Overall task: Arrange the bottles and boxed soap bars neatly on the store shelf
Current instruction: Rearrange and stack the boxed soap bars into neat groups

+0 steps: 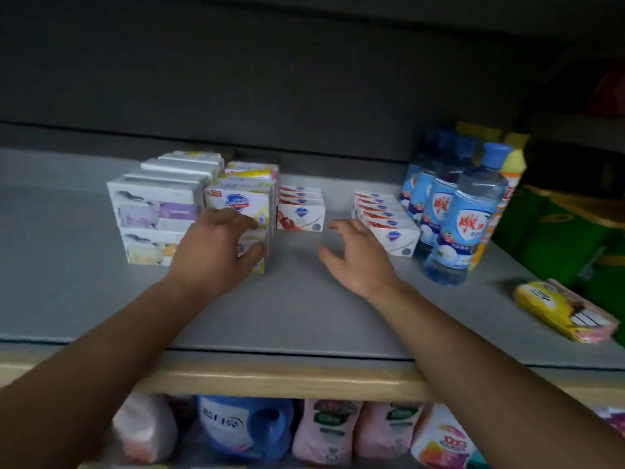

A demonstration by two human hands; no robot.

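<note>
Resting against the front of a stack of yellow soap boxes, the left hand is seen with fingers curled over the upper box and the thumb pressed to the lower one, apparently gripping or nudging the stack; blur makes a firm hold hard to confirm. The right hand is held open and empty, fingers spread. Just beyond its fingertips, a row of red soap boxes is lined up, and a second short red row stands between the two hands. Left of the left hand, purple-and-white boxes are stacked squarely. Right of the right hand, blue bottles are grouped upright. Most stock is judged already tidy; a gap between the red rows remains, and a yellow pack is left lying loose near the shelf edge.
</note>
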